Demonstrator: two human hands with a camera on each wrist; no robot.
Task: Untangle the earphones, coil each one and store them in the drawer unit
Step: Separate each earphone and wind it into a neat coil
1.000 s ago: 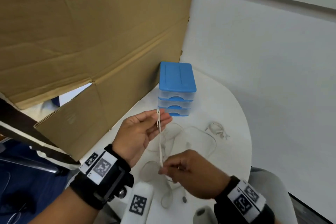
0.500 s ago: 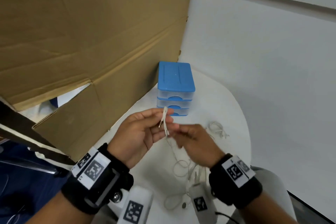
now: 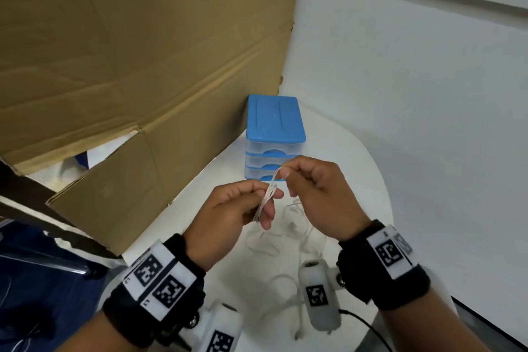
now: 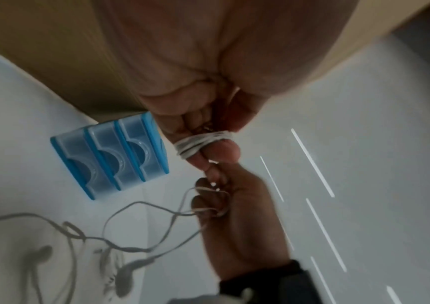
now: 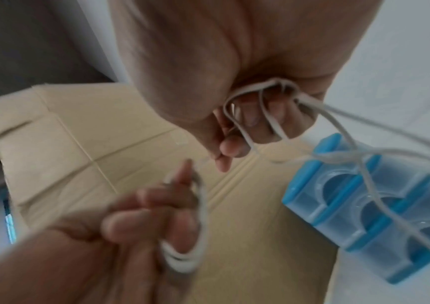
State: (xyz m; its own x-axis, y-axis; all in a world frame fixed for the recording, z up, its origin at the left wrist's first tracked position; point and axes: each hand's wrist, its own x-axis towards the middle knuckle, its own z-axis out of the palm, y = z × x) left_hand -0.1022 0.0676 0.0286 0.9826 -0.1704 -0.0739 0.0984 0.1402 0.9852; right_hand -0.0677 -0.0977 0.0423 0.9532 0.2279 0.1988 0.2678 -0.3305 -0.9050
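A white earphone cable (image 3: pixel 267 199) is wound in several turns around the fingers of my left hand (image 3: pixel 243 208), which pinches the coil (image 4: pixel 200 144) with its thumb. My right hand (image 3: pixel 311 191) pinches the free cable (image 5: pixel 260 96) just above and right of the left fingertips. The rest of that cable (image 4: pixel 141 230) trails down in loose loops to the white table (image 3: pixel 357 168). The blue drawer unit (image 3: pixel 274 137), with three shut clear drawers, stands just behind my hands.
A big cardboard sheet (image 3: pixel 128 66) leans along the table's left side and back. White walls (image 3: pixel 414 80) close the right. The round table's edge (image 3: pixel 391 208) curves right of my right hand. Cable loops (image 3: pixel 285 280) lie near the front edge.
My right hand has risen from low near the table front to just above the left fingertips, bringing cable with it. More turns now sit on the left fingers.
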